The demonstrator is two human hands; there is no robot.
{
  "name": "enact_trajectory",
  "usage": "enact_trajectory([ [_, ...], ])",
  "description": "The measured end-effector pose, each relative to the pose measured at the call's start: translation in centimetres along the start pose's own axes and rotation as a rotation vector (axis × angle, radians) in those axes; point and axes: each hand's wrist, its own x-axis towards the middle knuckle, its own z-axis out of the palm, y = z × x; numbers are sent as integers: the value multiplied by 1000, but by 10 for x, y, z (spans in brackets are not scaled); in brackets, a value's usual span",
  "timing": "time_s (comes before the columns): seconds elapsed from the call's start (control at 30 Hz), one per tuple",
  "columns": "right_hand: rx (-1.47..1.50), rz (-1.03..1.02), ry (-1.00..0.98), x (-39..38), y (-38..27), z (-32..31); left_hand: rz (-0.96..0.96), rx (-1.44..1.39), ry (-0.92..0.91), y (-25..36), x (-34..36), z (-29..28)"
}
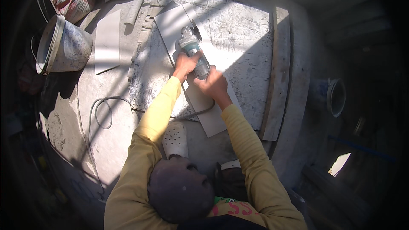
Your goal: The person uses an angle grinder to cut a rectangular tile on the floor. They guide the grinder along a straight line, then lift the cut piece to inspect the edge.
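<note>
Both hands hold an angle grinder [195,54] with a teal-grey body and a metal head pointing away from me. My left hand [185,65] is wrapped around its body near the head. Farther back, my right hand [214,85] grips the rear end. Beneath the grinder lies a long pale tile [209,117], slanting from the far left toward my feet. The disc is partly hidden by the head, beside a dark line on the tile's far right portion. I cannot tell whether the disc touches the tile.
A rough whitish board [245,61] lies under the tile, with a wooden plank [276,76] along its right. At left are a tipped-looking bucket [76,47], a sack [72,2], a tile piece [107,44] and a looping cord [111,117]. My shoe [175,138] is close by.
</note>
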Motion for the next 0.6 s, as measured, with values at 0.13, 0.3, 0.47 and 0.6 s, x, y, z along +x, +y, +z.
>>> enact_trajectory([
  [0.13, -1, 35, -20, -3, 2, 0, -6, 3, 0, -7, 0, 2],
  [0.3, -1, 44, -29, -8, 0, -2, 44, -30, -15, -13, 1, 4],
  [0.47, 13, 19, -12, -2, -4, -1, 5, -12, -3, -6, 6, 1],
  [0.6, -37, 19, -16, 10, -8, -1, -76, 51, 7, -1, 19, -3],
])
